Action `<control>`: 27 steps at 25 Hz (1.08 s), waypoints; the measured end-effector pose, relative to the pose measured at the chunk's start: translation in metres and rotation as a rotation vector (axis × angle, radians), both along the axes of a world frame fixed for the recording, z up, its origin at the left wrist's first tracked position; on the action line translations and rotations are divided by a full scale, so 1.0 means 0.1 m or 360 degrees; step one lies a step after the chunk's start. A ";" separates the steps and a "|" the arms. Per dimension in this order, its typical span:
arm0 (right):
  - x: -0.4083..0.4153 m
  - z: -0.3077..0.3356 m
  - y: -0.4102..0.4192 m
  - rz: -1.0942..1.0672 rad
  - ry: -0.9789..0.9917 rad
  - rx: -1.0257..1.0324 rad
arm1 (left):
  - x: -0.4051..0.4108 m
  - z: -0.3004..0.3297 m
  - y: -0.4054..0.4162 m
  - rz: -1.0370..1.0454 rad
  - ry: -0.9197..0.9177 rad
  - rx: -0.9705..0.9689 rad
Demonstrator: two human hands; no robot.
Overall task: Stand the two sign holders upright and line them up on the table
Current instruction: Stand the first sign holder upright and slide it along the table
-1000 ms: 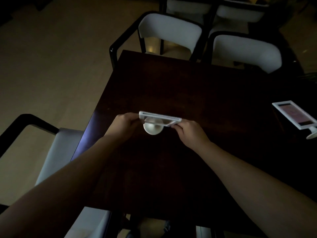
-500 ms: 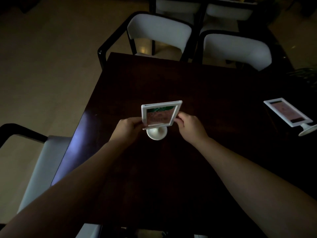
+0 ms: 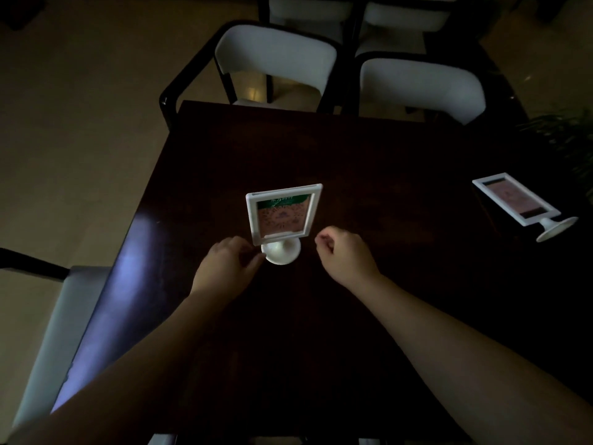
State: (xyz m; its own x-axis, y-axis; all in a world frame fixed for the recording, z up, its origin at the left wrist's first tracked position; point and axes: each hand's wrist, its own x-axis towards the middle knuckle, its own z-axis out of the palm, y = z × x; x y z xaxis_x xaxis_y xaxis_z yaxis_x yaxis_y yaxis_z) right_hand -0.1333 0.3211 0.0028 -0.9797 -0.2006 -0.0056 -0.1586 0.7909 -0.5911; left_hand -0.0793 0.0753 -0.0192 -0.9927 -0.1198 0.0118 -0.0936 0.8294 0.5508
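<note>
The table (image 3: 369, 175) is dark wood and fills the centre of the frame under dim light. One sign holder (image 3: 284, 216) stands upright at centre frame on its round white base, its white frame facing the camera with a green-and-pink insert visible inside. The left hand (image 3: 229, 263) lies just left of and below that base, fingers loosely curled; its fingertips (image 3: 258, 256) sit at the base edge, and whether they touch it cannot be told in the low light. The right hand (image 3: 345, 253) is just right of the base, clearly apart from the holder, fingers curled inward into a loose fist and gripping nothing. Both forearms enter from the lower edge of the frame. The second holder (image 3: 519, 202) lies tipped over on the table at the right edge of the frame, well apart from the first, its frame flat with the insert facing up and its round base pointing toward the lower right. Two white-backed chairs (image 3: 276, 56) with dark frames stand at the far table edge in the upper centre of the frame; more of the same kind appear behind them at the top edge. Another seat (image 3: 61, 319) stands beside the table at the lower left. The floor (image 3: 80, 107) occupies the upper left of the frame.
</note>
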 end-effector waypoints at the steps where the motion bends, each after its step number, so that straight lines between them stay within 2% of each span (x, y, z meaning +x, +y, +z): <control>1: 0.08 -0.03 -0.01 0.0048 0.0001 0.0048 | 0.06 -0.04 0.03 -0.0109 -0.0012 -0.0115; 4: 0.30 -0.16 -0.10 0.0281 0.0021 0.0142 | 0.15 -0.18 0.16 -0.0410 -0.0198 -0.0476; 7: 0.39 -0.29 -0.18 0.0480 -0.0148 0.0339 | 0.12 -0.32 0.26 -0.0519 -0.0306 -0.0686; 11: 0.38 -0.38 -0.24 0.0588 -0.0261 0.0443 | 0.03 -0.39 0.30 -0.0575 -0.0325 -0.0658; 16: 0.37 -0.45 -0.18 0.0533 -0.0339 0.0498 | 0.00 -0.40 0.48 -0.0633 -0.0265 -0.0603; 27: 0.39 -0.56 0.93 0.0219 -0.0320 0.0489 | -0.19 -0.42 1.70 -0.0843 -0.0259 -0.0645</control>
